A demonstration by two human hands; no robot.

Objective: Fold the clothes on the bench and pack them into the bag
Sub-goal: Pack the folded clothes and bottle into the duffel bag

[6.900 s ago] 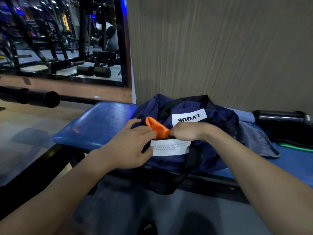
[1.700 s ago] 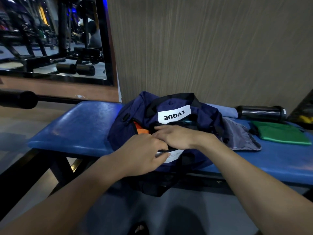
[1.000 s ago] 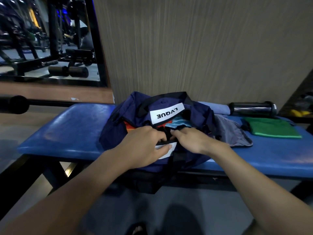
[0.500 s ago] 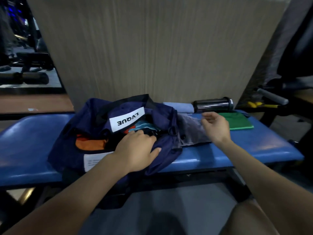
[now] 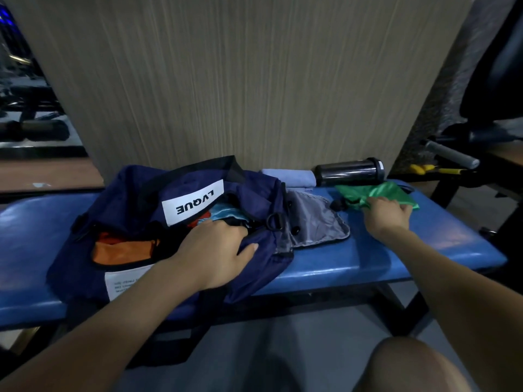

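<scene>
With the navy duffel bag's (image 5: 135, 222) mouth gripped and held wide by the left hand (image 5: 218, 247), the green garment (image 5: 376, 195) on the desk (image 5: 396, 250), pinched under the right hand (image 5: 387, 215), is best gathered compactly before being tucked beside the orange garment (image 5: 124, 250).

Left hand (image 5: 218, 250) fingertips hidden inside bag (image 5: 135, 190) (small label print unreadable).

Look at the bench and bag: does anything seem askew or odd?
The bottle lies on its side at the back of the bench, where it could roll. The bag sags open, orange cloth showing. The right hand bunches the green cloth; the left hand grips the bag's edge.
</scene>
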